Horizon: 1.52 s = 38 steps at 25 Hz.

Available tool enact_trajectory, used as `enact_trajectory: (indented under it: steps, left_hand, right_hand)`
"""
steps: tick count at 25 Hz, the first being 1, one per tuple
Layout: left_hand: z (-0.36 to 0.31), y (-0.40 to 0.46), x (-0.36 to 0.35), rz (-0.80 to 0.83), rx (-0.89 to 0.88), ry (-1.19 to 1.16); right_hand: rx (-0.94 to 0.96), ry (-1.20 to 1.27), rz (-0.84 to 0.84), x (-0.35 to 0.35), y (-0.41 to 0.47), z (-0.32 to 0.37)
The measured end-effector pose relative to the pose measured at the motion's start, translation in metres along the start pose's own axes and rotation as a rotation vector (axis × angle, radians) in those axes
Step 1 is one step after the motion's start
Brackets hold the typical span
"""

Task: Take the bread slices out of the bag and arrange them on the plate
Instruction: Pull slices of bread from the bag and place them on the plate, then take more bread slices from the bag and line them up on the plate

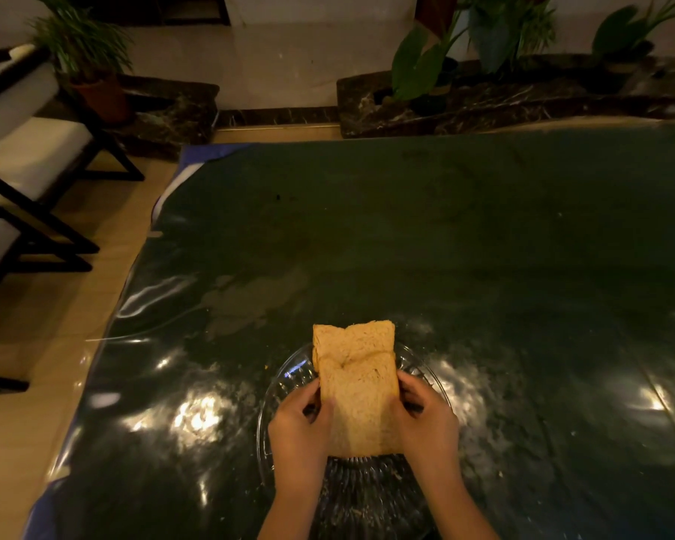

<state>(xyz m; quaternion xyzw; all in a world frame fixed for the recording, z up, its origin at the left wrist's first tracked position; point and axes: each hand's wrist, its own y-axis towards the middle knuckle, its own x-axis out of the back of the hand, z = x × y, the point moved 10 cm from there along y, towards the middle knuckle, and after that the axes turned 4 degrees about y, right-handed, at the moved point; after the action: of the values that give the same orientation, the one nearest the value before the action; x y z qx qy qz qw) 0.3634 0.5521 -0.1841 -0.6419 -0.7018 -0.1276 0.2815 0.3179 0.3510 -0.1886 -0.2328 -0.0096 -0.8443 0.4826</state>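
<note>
1. The left hand (303,424) grips the left edge of the near bread slice (361,411), fingers curled closed on it with the thumb on top.
2. The right hand (425,418) holds the same slice's right edge, its fingers pressed against the side and its thumb near the crust.
3. Both forearms enter from 6 o'clock and converge on the slice.
4. The near bread slice is held over the middle of the clear glass plate (273,387); whether its underside touches the plate cannot be told.
5. A far bread slice (353,341) lies at 12 o'clock from the held one, partly tucked beneath its far edge and reaching past the plate's far rim.
6. The plate sits on a dark table (484,247) covered by glossy clear plastic with bright glare patches at 9 and 3 o'clock of the plate.
7. Chairs (24,157) stand at 10 o'clock beside the table, on a tan floor.
8. Potted plants (425,64) line a dark marble ledge at 12 to 1 o'clock.
</note>
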Motion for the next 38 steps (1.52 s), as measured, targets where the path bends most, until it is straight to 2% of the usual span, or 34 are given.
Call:
enact_trajectory:
  steps: [8, 13, 17, 20, 25, 28, 33, 38]
  left_hand:
    - [0.004, -0.003, 0.000, 0.020, 0.057, -0.037]
    - [-0.009, -0.006, 0.008, 0.122, 0.084, -0.024]
    - [-0.055, -0.024, 0.019, 0.217, -0.025, 0.032]
    - [-0.103, -0.050, 0.032, 0.231, -0.124, 0.063]
    - [-0.201, -0.121, 0.045, 0.198, -0.322, 0.106]
    - [-0.255, -0.191, 0.032, 0.167, -0.417, 0.089]
    - [-0.311, -0.322, -0.055, 0.181, -0.493, 0.073]
    - [-0.364, -0.413, -0.146, 0.259, -0.501, -0.001]
  right_hand:
    - [-0.021, -0.020, 0.026, 0.001, 0.001, -0.006]
    - [-0.080, 0.032, 0.047, 0.015, -0.001, -0.003]
    - [-0.039, 0.066, 0.068, 0.042, -0.012, 0.031]
    - [0.022, 0.118, 0.059, 0.078, -0.027, 0.067]
    - [0.167, 0.139, 0.032, 0.173, -0.063, 0.117]
    - [0.262, 0.158, 0.014, 0.256, -0.096, 0.127]
    - [0.384, 0.159, -0.027, 0.419, -0.148, 0.090]
    - [0.380, 0.150, -0.067, 0.555, -0.170, 0.046]
